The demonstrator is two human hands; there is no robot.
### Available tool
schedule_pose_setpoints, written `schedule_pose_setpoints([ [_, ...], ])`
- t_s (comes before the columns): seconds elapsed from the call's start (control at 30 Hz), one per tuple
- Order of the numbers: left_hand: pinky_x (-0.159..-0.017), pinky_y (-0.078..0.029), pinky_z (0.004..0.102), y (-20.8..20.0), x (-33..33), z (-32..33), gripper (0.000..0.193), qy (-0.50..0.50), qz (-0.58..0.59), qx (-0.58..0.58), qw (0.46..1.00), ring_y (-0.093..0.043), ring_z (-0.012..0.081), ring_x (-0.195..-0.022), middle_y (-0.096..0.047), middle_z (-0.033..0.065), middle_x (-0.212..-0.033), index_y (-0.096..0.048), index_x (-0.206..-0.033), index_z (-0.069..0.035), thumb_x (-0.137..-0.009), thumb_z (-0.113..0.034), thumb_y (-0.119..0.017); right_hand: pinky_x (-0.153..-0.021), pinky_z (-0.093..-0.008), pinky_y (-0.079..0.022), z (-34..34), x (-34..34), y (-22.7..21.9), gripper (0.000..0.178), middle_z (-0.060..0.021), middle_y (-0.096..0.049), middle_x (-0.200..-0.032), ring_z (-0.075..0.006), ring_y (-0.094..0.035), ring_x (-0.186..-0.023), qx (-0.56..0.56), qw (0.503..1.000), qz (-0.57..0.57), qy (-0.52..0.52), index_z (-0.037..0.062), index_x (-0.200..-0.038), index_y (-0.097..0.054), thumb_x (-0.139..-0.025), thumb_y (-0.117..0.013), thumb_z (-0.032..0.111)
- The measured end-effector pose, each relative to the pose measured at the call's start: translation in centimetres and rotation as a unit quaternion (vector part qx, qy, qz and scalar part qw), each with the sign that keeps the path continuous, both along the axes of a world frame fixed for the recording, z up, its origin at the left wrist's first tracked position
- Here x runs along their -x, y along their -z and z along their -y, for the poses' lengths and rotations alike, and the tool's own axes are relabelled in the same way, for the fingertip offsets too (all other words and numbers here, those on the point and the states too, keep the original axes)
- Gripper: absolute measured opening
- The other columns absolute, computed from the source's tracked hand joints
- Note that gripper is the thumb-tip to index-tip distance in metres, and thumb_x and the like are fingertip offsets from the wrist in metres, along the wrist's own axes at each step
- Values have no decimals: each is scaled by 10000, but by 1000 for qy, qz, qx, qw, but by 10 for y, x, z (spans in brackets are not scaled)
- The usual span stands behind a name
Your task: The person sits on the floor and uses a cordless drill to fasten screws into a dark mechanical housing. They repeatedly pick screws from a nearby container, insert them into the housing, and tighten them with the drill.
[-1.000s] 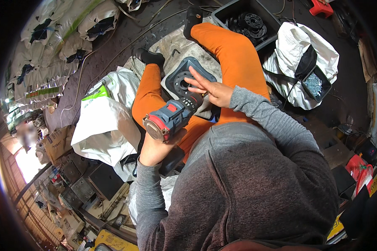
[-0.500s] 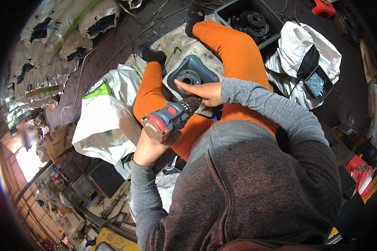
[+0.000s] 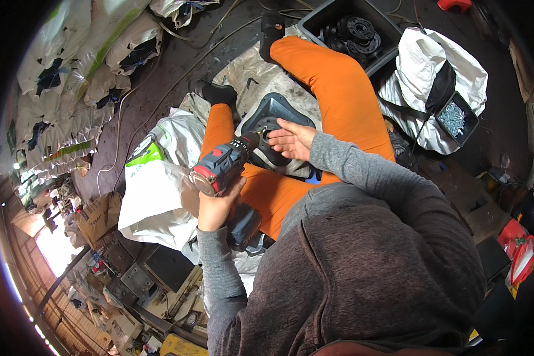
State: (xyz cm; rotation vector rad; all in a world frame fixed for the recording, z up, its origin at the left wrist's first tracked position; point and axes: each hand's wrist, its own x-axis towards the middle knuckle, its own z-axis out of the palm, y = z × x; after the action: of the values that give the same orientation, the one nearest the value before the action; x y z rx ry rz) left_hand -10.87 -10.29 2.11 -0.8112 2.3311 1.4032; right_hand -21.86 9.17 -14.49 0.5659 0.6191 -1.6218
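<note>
My left hand [image 3: 217, 206] is wrapped round the handle of a grey and red cordless drill [image 3: 224, 165], its chuck pointing away to the right. The chuck end reaches over a dark, square-shaped moulded part [image 3: 280, 104] with rounded corners, lying between my legs. In its middle sits a round black piece with holes [image 3: 258, 129], partly hidden by the drill and my other hand. Just right of the drill tip, my right hand [image 3: 295, 141] hovers over that part, fingers stretched out and thumb apart. Nothing shows in those fingers.
A grey crate [image 3: 391, 29] at the far right holds black round parts [image 3: 359, 37]. Beside it, a white sack [image 3: 418, 65] stands by a small black box of silvery screws [image 3: 454, 120]. Another white sack [image 3: 160, 196] lies at my left. Cables [image 3: 178, 83] cross the floor; filled bags [image 3: 71, 77] lie beyond.
My right hand has drawn back from the chuck and turned, its fingers now apart. The drill has shifted slightly left, and its tip now shows over the round piece.
</note>
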Motion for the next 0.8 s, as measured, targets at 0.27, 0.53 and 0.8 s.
schedule_pose_setpoints([
  [0.27,-571,-486,286,-14,-11,-11,303,-17,-6,-20,1000,-600,133,-641,-640,24,-797,-615,-1038,-18,-787,-85,-771,-505,-135,-454,22,-1,-6,259,70,-590,-796,-19,-574,-664,56,995,75,35,105,-1005,-662,-928,-635,350],
  [0.53,-729,-524,354,-6,-12,-25,279,132,-104,101,981,-662,245,-823,-681,97,-921,-664,-1016,-35,-743,-34,-723,-594,-183,-494,30,-19,-8,302,31,-639,-899,-70,-607,-767,54,986,116,110,121,-1151,-646,-961,-575,344],
  [0.8,-790,-519,380,2,-17,-28,304,176,-98,194,960,-662,321,-884,-671,142,-972,-643,-1038,-15,-748,-73,-715,-577,-203,-492,30,-27,-6,348,0,-655,-936,-81,-613,-763,45,986,109,115,99,-1194,-606,-979,-534,363],
])
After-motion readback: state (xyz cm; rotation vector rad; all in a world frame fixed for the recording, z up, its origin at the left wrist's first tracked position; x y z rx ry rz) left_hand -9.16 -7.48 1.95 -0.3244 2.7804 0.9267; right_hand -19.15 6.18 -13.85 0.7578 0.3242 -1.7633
